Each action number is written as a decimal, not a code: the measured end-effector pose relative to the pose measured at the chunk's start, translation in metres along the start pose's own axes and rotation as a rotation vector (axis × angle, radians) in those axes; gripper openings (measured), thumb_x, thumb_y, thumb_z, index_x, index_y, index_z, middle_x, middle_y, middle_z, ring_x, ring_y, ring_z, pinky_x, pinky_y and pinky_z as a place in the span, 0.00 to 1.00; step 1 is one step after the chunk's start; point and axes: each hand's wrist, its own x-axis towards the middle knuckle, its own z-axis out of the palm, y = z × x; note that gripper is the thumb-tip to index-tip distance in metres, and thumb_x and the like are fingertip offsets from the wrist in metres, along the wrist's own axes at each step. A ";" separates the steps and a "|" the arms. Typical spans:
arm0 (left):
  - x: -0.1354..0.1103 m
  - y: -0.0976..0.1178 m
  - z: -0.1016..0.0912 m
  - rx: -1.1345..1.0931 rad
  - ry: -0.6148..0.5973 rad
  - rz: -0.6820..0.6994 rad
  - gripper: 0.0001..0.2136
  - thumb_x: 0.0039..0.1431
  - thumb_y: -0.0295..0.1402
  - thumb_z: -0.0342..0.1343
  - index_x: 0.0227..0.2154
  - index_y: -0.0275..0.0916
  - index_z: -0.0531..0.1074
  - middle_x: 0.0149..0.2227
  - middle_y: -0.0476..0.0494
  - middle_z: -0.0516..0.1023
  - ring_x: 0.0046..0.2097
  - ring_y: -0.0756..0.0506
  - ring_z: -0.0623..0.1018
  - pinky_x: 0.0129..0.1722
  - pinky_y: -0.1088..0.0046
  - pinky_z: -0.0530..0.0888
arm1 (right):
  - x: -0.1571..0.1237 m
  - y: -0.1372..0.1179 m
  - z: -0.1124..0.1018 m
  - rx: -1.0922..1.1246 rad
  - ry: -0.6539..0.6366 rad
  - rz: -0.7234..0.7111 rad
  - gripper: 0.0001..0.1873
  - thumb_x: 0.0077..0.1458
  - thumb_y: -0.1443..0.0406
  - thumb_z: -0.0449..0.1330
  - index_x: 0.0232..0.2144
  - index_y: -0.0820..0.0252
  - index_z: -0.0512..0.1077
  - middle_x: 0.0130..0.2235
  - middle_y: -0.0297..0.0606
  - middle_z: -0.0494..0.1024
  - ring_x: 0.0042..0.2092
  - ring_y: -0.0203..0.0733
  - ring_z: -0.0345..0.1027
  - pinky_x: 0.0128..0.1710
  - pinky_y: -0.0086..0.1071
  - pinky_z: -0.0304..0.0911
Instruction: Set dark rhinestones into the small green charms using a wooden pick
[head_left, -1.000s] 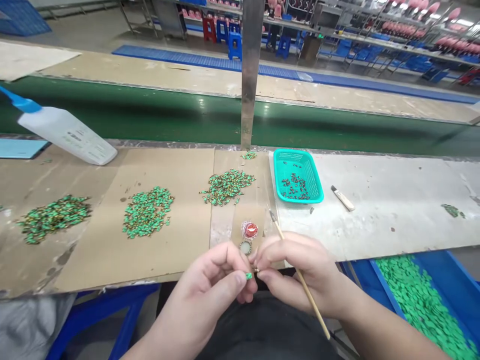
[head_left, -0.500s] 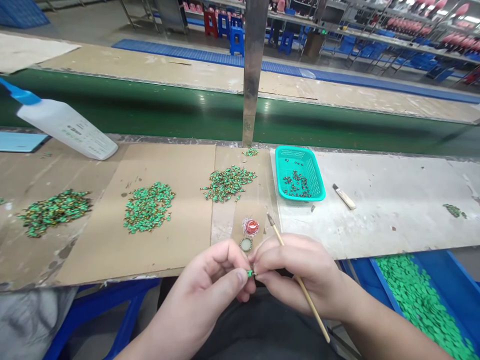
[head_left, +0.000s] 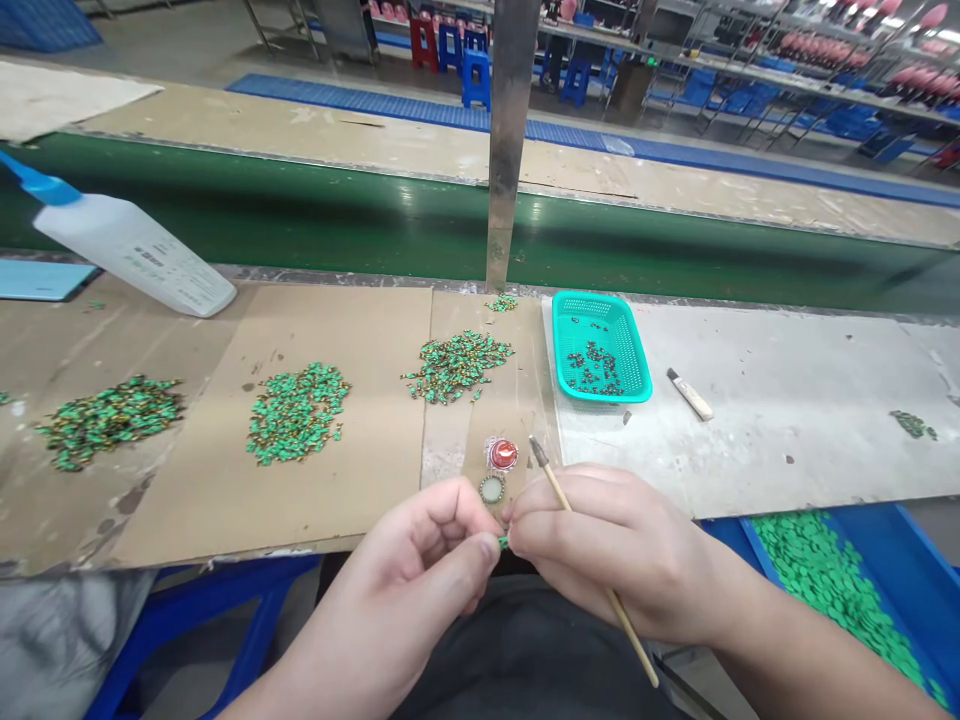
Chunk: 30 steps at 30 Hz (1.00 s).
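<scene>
My left hand [head_left: 427, 575] pinches a tiny green piece [head_left: 503, 542] between thumb and forefinger, in front of the table edge. Against it rest the closed fingertips of my right hand [head_left: 622, 550], which hide most of the piece. A thin brush [head_left: 555, 485] with a wooden handle is held in my right hand, its dark tip slanting up and left. Just beyond my fingertips lie a red bottle cap [head_left: 502, 454] and an upturned bottle cap [head_left: 492, 489] with a pale inside. Past them is a heap of small green and gold pieces [head_left: 457, 366].
More heaps of green pieces [head_left: 296, 415] lie leftward on cardboard. A teal basket [head_left: 641, 385] holds small dark pieces. Right of it is a short pale tool [head_left: 691, 395]. A white squeeze bottle [head_left: 142, 255] leans at left. A blue bin [head_left: 919, 560] holds green discs.
My right fingers have closed in over the green piece, hiding more of it. The brush has tilted slightly, its tip moving a little left and down.
</scene>
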 end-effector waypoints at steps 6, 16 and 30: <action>-0.006 -0.003 -0.001 -0.045 -0.017 0.017 0.18 0.70 0.47 0.69 0.29 0.43 0.75 0.24 0.53 0.70 0.28 0.48 0.66 0.29 0.73 0.66 | -0.002 0.004 0.006 0.059 0.055 -0.007 0.10 0.77 0.76 0.59 0.48 0.60 0.78 0.42 0.43 0.85 0.41 0.44 0.79 0.42 0.36 0.77; -0.006 -0.009 -0.005 0.058 0.063 0.133 0.14 0.73 0.46 0.70 0.34 0.44 0.84 0.27 0.49 0.80 0.31 0.47 0.77 0.33 0.75 0.77 | -0.005 0.011 0.017 0.225 0.223 0.117 0.06 0.74 0.72 0.68 0.46 0.56 0.80 0.40 0.40 0.88 0.40 0.42 0.84 0.43 0.33 0.80; -0.017 -0.029 -0.010 0.369 0.158 0.532 0.11 0.77 0.26 0.63 0.46 0.54 0.83 0.40 0.49 0.85 0.42 0.42 0.84 0.44 0.70 0.79 | -0.006 -0.002 0.026 0.295 0.341 0.205 0.06 0.69 0.72 0.70 0.42 0.57 0.83 0.35 0.39 0.87 0.34 0.41 0.80 0.35 0.33 0.75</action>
